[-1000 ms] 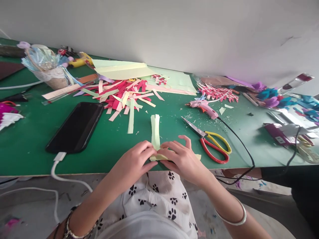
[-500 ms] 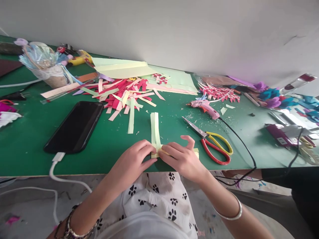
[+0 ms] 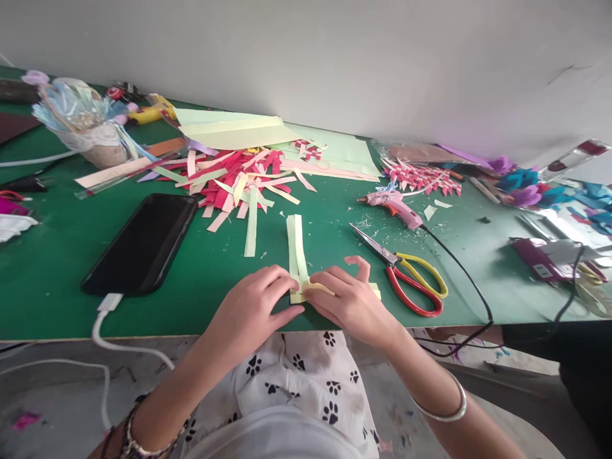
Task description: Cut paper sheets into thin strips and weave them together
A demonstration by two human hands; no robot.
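Observation:
Pale green paper strips [image 3: 295, 245] point away from me and cross a pale yellow paper strip [image 3: 375, 291] near the table's front edge. At the left end of the crossing, my left hand [image 3: 255, 299] is closed, its thumb and forefinger around the corner of the strips. My right hand [image 3: 351, 296] is closed on the yellow strip just right of the crossing, with one finger raised. Its fingers cover much of the yellow strip, whose right end shows beyond the hand. Scissors [image 3: 392, 258] with red and yellow handles lie to the right of that hand.
A pink glue gun [image 3: 399, 210] with a black cord lies behind the scissors. A phone [image 3: 141, 245] on a white cable is at left. Red, pink and green paper strips [image 3: 229, 185] are heaped behind, before green sheets [image 3: 234, 131]. Woven red-and-pink pieces [image 3: 423, 176] lie at back right.
The yellow strip is slightly more folded at the crossing, and my right fingers have shifted a little along it. The left thumb has moved slightly right.

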